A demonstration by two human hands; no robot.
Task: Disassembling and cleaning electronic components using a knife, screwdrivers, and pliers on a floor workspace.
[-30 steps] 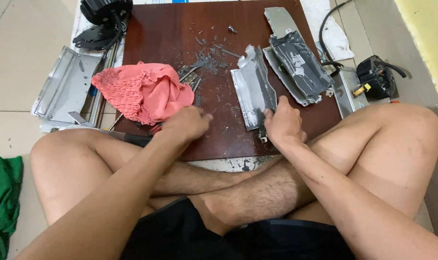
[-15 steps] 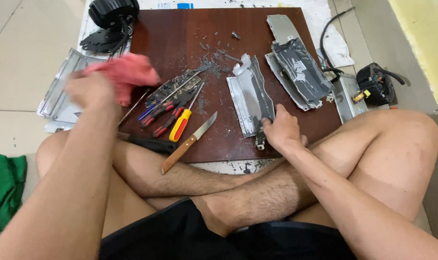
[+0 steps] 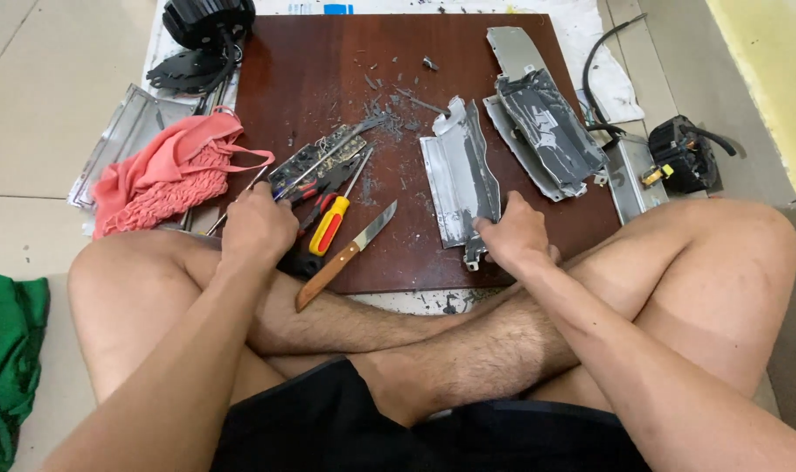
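Observation:
I sit cross-legged at a dark brown wooden board. My left hand rests among a pile of hand tools, its fingers curled around a thin metal one. Beside it lie a red-and-yellow screwdriver and a wooden-handled knife. My right hand grips the near end of a bent grey metal panel lying on the board. A pink cloth lies bunched off the board's left edge.
More grey metal casing pieces lie at the board's right. Metal shavings litter its middle. A black motor part sits at the top left, a black-and-yellow component with cable at the right, a green cloth at the far left.
My left hand lifted the pink cloth off the tools, dropped it to the left of the board, then came back onto the uncovered tools. My right hand stayed on the metal panel.

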